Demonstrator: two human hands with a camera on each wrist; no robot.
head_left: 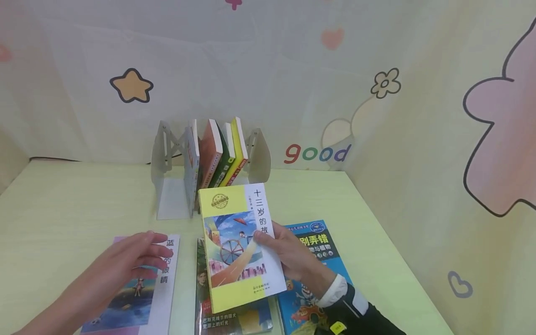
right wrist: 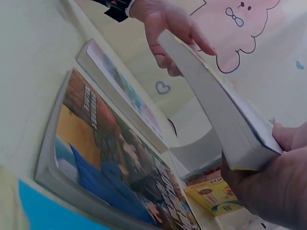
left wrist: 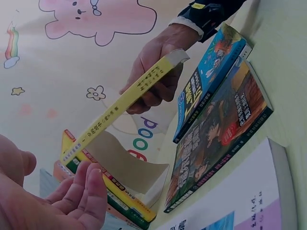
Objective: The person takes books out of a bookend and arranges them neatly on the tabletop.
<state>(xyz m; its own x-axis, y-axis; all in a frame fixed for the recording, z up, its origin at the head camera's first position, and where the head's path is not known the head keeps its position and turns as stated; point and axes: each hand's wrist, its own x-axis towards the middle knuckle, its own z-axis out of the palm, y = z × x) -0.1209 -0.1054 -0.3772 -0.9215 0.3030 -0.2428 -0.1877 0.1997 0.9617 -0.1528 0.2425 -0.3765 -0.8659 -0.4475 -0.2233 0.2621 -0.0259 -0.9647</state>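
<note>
- One yellow-and-white book (head_left: 232,246) is gripped by the right hand (head_left: 289,253) along its right side, thumb across the front cover; it is tilted and raised above the tabletop (head_left: 83,200).
- The left hand (head_left: 130,260) holds nothing, fingers loosely bent and apart from that book; it hovers over the purple-and-white book (head_left: 162,300).
- Three books lie flat: that purple-and-white one, a dark one (head_left: 238,321) and a blue one (head_left: 335,265); a strip of tabletop separates the first two; the last two lie close together.
- Four books (head_left: 211,151) lean in one bookend (head_left: 261,156) near the back edge; open room spreads left of it, with a narrower band toward the right edge.
</note>
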